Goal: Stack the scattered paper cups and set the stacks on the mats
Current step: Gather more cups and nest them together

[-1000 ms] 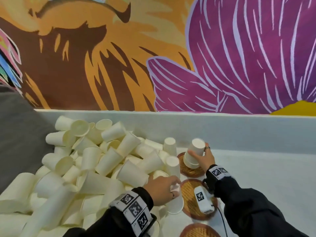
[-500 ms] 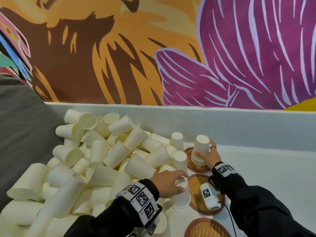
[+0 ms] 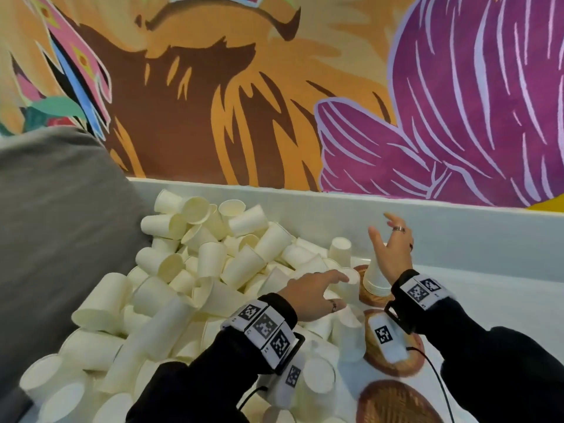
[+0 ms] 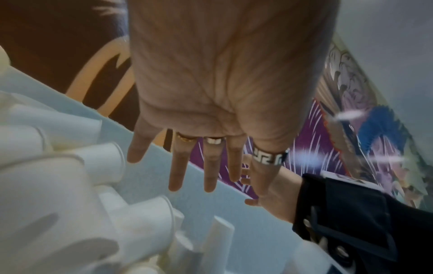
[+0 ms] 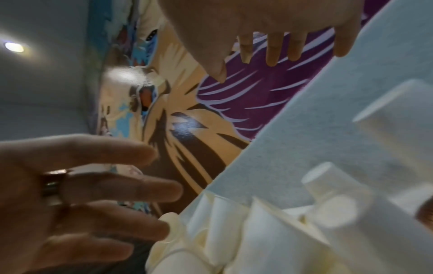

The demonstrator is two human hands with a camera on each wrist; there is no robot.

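My right hand (image 3: 392, 254) is above the far mat (image 3: 370, 299), fingers spread and straight, holding nothing; the stack (image 3: 376, 277) of upside-down cups stands on that mat just below my palm. My left hand (image 3: 311, 296) reaches to the right over the edge of the pile (image 3: 195, 270) of loose cups, fingers stretched out and not gripping. Its fingertips are near an upside-down cup (image 3: 348, 283) that stands just left of the stack; I cannot tell if they touch it.

I judge the step in hand is to take this cup and put it on the stack. To do it well, I should close the fingers softly around the cup wall, because paper dents easily. Then I lift it straight up, bring it over the stack and lower it in line with it. The right hand can steady the stack, so it does not tip off the mat. The middle mat (image 3: 410, 361) and near mat (image 3: 393, 401) carry no stack.
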